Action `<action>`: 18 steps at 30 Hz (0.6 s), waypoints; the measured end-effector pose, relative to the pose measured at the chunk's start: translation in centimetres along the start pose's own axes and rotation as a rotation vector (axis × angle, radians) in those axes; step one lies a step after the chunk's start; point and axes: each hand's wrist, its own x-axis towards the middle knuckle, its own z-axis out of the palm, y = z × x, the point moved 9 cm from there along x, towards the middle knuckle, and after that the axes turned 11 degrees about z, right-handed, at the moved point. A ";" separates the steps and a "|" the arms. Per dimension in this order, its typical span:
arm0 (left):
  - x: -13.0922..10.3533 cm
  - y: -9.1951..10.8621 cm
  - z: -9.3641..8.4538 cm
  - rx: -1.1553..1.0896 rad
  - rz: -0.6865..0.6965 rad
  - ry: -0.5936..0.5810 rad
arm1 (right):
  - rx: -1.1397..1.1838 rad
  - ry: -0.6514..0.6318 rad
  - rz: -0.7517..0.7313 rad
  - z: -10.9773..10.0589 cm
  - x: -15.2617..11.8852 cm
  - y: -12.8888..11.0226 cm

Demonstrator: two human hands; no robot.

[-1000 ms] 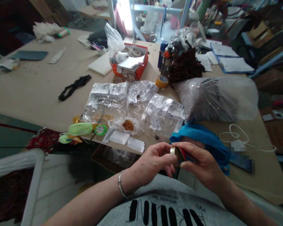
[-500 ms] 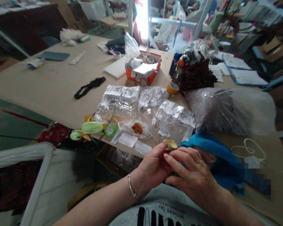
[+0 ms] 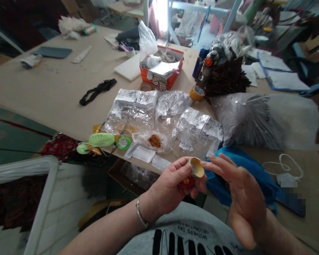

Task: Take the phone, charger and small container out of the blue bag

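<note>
My left hand [image 3: 172,186] holds a small round tin [image 3: 196,167], open and showing pale yellow balm inside, between thumb and fingers. The tin's red lid [image 3: 186,183] sits lower in the same hand, tucked against the fingers. My right hand [image 3: 239,193] hovers just right of the tin with its fingers spread, holding nothing. Both hands are in front of my chest, at the near edge of the tan table [image 3: 55,92]. A blue cloth [image 3: 244,173] lies behind my right hand.
Clear plastic bags of small packets [image 3: 164,117] cover the table ahead. A green hand fan [image 3: 101,140] lies at the table edge, a big clear bag [image 3: 266,120] to the right, an orange box [image 3: 162,69], a tape roll [image 3: 197,94] and a white cable [image 3: 284,166] beyond.
The tin has come open: the lid is off and now lies in my left hand. My right hand has let go and drawn away to the right with its fingers spread.
</note>
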 end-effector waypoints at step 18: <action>0.2 -0.3 -0.9 0.033 0.014 0.050 | -0.202 -0.051 -0.313 0.8 1.1 -3.0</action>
